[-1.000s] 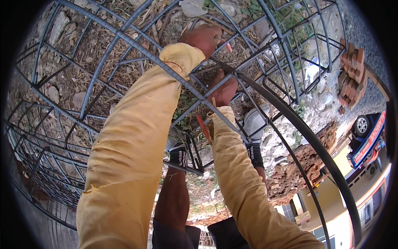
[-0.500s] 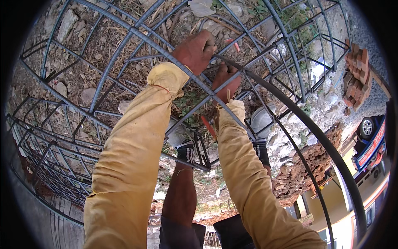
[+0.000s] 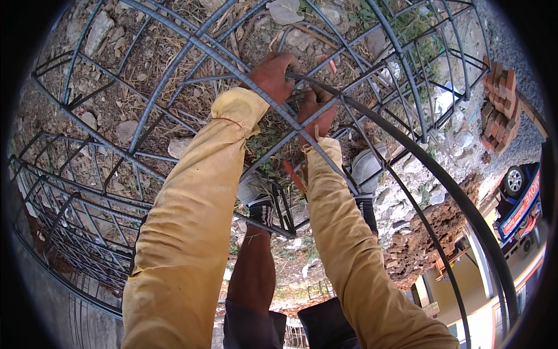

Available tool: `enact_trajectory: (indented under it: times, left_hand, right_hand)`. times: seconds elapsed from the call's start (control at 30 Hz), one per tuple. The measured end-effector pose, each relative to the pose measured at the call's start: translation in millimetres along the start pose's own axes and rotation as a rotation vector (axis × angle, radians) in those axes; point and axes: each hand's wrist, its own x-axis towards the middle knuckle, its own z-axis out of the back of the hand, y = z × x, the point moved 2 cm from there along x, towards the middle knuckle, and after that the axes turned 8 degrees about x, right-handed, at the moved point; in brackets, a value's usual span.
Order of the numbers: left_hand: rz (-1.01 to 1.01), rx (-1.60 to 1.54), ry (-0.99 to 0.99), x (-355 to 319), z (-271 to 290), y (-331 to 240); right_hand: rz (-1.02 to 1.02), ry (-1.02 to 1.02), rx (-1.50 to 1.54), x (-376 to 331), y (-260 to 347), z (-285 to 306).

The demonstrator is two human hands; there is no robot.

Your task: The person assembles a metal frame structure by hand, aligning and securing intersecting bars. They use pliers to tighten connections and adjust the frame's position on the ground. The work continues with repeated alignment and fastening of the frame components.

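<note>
My left hand (image 3: 272,77) reaches through a cage of tied steel reinforcing bars (image 3: 226,63). Its fingers curl round the end of a long dark rebar (image 3: 446,189), which sweeps away to the lower right. Close beside it, just under that bar, is my right hand (image 3: 317,111), closed, with its fingertips partly hidden. What it grips I cannot make out. Yellow sleeves cover both forearms. An orange-red strip (image 3: 294,177), its kind unclear, shows beside my right sleeve.
My shoes (image 3: 367,168) stand among the bars on stony ground with dry grass. More cage bars (image 3: 75,221) lie at the left. A brick stack (image 3: 500,110) is at the right, with a blue vehicle (image 3: 517,200) beyond. A thinner bar (image 3: 427,230) runs beside the thick one.
My left hand has moved slightly down and right, with its fingers now curled round the dark bar's end. The right hand has barely shifted.
</note>
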Motion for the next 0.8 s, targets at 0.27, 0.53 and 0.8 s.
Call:
enact_trajectory:
  times: [0.27, 0.53, 0.8]
  left_hand:
    - [0.081, -0.088, -0.100, 8.7, -1.7, 2.2]
    - [0.182, -0.448, -0.179, -7.8, -0.7, -21.6]
    - [0.053, -0.348, -0.022, -25.7, -15.0, -17.8]
  right_hand:
    - [-0.056, 0.014, 0.106, 2.0, -0.2, 1.4]
    - [-0.071, -0.009, 0.083, 9.7, -12.8, -0.2]
    - [-0.028, 0.172, 0.209, -5.3, 18.7, 6.4]
